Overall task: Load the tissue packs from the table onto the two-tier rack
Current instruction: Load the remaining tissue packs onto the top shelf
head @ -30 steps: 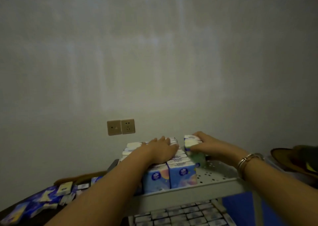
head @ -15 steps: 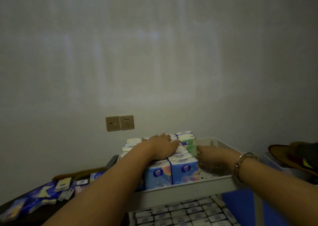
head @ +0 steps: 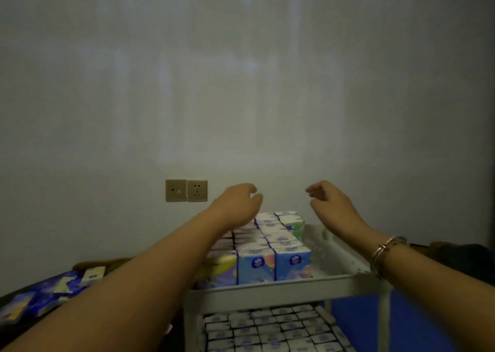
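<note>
I've let go of the green pack (head: 293,222) on the rack (head: 348,260), both my left hand (head: 238,204) and right hand (head: 330,201) lifted, loose and empty, ready for more

The tissue packs (head: 273,264) on the rack's (head: 281,288) top tier are showing white tops and blue fronts with pastel pink and yellow swirls; one far pack (head: 293,221) is showing green. The rack is looking pale grey-white. The wall sockets (head: 186,190) are showing tan.
</note>
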Available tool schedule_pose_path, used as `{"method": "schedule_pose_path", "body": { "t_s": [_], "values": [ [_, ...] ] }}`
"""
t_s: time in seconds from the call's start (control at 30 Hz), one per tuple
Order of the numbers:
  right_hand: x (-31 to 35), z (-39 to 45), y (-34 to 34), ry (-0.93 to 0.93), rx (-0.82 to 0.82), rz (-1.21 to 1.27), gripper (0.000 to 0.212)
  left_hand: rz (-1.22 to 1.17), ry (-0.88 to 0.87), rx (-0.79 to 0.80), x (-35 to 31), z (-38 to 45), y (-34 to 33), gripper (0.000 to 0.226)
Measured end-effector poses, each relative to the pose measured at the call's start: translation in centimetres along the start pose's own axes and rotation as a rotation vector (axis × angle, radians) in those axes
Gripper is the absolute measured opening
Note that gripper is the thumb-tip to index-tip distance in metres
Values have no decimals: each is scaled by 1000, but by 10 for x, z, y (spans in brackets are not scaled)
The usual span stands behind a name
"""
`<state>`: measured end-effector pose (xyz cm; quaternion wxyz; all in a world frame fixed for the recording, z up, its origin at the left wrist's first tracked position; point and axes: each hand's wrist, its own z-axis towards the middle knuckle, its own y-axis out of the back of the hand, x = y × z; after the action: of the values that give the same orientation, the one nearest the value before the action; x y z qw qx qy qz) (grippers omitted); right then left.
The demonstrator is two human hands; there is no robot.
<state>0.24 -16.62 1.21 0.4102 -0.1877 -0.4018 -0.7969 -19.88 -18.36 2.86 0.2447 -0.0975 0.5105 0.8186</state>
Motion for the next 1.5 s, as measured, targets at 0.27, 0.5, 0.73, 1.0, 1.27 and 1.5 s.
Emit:
{"method": "schedule_pose_path", "body": {
  "t_s": [0.27, 0.5, 0.73, 1.0, 1.27, 1.5],
  "values": [
    [168, -25, -69, 377, 186, 6, 34, -194, 192, -405, 105, -90, 86, 20],
    [247, -65, -236, 412, 425, 4, 37, -285, 516, -583, 248, -198, 117, 17],
    [236, -103, -399, 360, 678, -92, 37, -279, 772, -633, 372, -276, 86, 11],
    [176, -95, -531, 392, 779, -206, 46, -151, 873, -590, 488, -256, 53, 33],
    [124, -48, -618, 507, 580, -465, 60, -14, 807, -462, 560, -182, 14, 63],
    [107, -26, -658, 467, 623, -558, 64, 22, 787, -372, 597, -149, -11, 54]
  ]
}}
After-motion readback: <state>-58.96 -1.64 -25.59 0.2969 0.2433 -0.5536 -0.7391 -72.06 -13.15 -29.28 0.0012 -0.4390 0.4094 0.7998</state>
